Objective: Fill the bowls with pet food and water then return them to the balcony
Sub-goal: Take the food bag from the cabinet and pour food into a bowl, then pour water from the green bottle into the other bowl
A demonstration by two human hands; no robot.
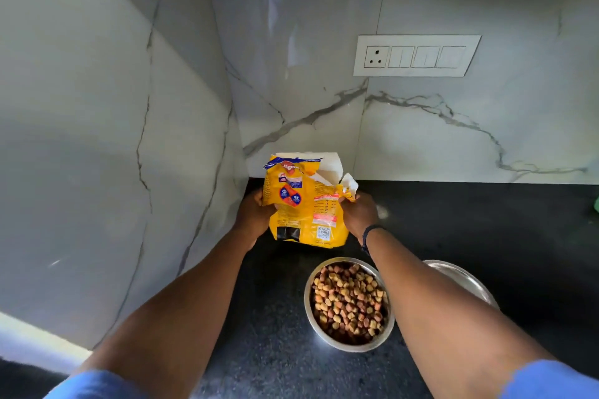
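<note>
A yellow pet food bag (303, 204) with its torn white top open stands upright in the corner of the black counter (275, 350). My left hand (254, 212) grips its left side and my right hand (358, 212) grips its right side. Nearer to me sits a steel bowl (350, 303) full of brown and tan kibble. A second steel bowl (463, 278) lies to its right, mostly hidden behind my right forearm; I cannot see what it holds.
White marble walls close the corner on the left and at the back. A white switch and socket panel (416, 56) is on the back wall. Something green (595, 204) shows at the right edge.
</note>
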